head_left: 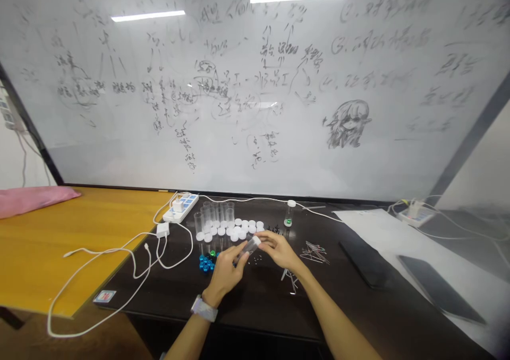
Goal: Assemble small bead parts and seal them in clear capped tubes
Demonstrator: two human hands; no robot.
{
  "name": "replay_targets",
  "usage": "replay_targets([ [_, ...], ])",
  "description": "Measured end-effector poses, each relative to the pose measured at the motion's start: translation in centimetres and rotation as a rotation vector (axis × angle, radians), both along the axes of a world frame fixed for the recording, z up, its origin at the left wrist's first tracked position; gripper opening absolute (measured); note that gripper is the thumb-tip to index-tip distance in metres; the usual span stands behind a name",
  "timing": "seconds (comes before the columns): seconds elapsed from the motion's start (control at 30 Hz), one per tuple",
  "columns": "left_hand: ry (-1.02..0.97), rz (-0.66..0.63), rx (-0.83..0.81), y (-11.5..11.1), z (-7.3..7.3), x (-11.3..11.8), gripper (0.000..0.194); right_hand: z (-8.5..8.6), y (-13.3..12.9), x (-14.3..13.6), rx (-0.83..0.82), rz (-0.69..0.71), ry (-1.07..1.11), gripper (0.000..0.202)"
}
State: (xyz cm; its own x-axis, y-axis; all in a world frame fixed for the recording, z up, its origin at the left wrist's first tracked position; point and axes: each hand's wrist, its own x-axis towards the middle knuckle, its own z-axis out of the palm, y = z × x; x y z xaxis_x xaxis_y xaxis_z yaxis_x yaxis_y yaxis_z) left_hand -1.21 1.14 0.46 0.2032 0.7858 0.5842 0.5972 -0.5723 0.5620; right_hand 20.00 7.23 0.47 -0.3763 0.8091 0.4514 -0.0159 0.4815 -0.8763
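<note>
A clear plastic tube (249,246) with a white cap is held tilted between my two hands above the dark table. My left hand (228,267) grips the tube's body, thumb and fingers closed round it. At the tube's upper right end, the fingers of my right hand (278,247) pinch the white cap (255,240). Beside my left hand lies a cluster of shiny blue balls (206,264) with a green ball (213,253). Behind my hands are several white caps (239,229) and upright clear tubes (217,214). Thin sticks (314,252) lie to the right.
A capped tube with something green inside (290,214) stands at the back. White cables (135,248) run from a power strip (181,208) at left. Two dark flat devices, a nearer one (440,288) and a farther one (364,264), lie right. A whiteboard (247,152) rises behind.
</note>
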Motion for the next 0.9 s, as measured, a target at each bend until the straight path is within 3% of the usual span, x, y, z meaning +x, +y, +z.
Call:
replay_targets([
  [0.37,-0.059,-0.005,-0.114,-0.3,0.5,0.1,0.040,-0.4,-0.2,-0.6,0.160,-0.075,-0.055,0.028],
  [0.57,-0.069,0.035,-0.099,-0.1,0.3,0.3,0.038,0.4,-0.9,-1.0,0.264,-0.111,-0.131,0.030],
  [0.9,-0.081,0.070,-0.086,0.2,0.1,0.6,0.037,0.5,-1.0,-1.8,0.300,-0.122,-0.138,0.032],
])
